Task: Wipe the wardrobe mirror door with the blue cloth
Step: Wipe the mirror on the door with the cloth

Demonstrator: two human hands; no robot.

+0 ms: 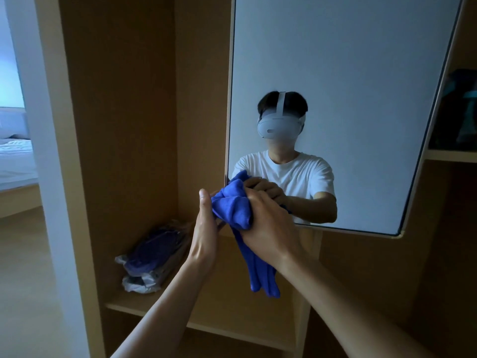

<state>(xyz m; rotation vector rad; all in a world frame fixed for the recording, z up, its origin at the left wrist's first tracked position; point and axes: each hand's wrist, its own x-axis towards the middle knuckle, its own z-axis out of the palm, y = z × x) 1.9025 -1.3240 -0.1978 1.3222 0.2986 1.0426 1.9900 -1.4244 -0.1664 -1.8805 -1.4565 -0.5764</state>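
Right hand (268, 223) grip clenched round bunched blue cloth (232, 208); long axis vertical, tail hanging below grip. Left hand (204, 228) straight-fingered alongside.

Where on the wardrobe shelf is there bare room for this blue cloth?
The shelf is bare along its front edge and on the right, from the wrapped bundle toward the mirror door. The back left is crowded: the bundle lies there. The right hand holds the blue cloth over the bare part.
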